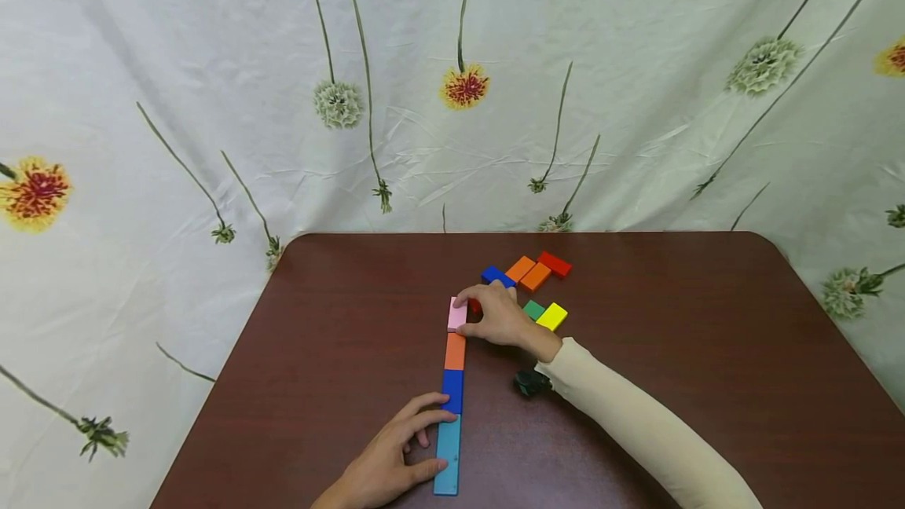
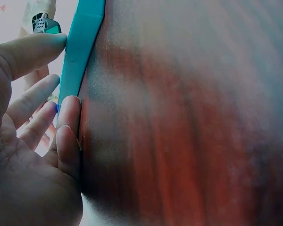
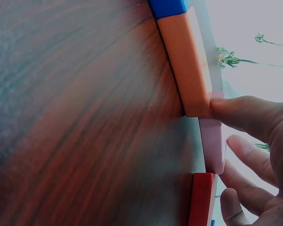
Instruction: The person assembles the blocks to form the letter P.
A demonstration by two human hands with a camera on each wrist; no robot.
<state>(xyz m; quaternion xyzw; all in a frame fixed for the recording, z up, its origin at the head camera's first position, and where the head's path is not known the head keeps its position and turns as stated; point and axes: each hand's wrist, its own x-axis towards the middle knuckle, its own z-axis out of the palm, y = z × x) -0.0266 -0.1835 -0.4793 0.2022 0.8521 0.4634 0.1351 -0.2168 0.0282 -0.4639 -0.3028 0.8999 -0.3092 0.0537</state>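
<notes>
A straight row of flat blocks runs away from me on the table: a long light blue block (image 1: pixel 448 446), a dark blue block (image 1: pixel 454 387), an orange block (image 1: pixel 456 352) and, at the far end, a pink block (image 1: pixel 457 316). My right hand (image 1: pixel 500 317) pinches the pink block between thumb and forefinger at the end of the orange one. In the right wrist view a red block (image 3: pixel 201 197) lies near the pink block (image 3: pixel 213 141). My left hand (image 1: pixel 392 454) rests with extended fingers along the left side of the light blue and dark blue blocks.
Beyond my right hand lie loose blocks: a blue one (image 1: pixel 497 275), two orange, and a red one (image 1: pixel 555 264). A green block (image 1: pixel 533 310) and a yellow block (image 1: pixel 552 316) sit right of the hand. A flowered cloth (image 1: pixel 410 140) hangs behind the table (image 1: pixel 636 297).
</notes>
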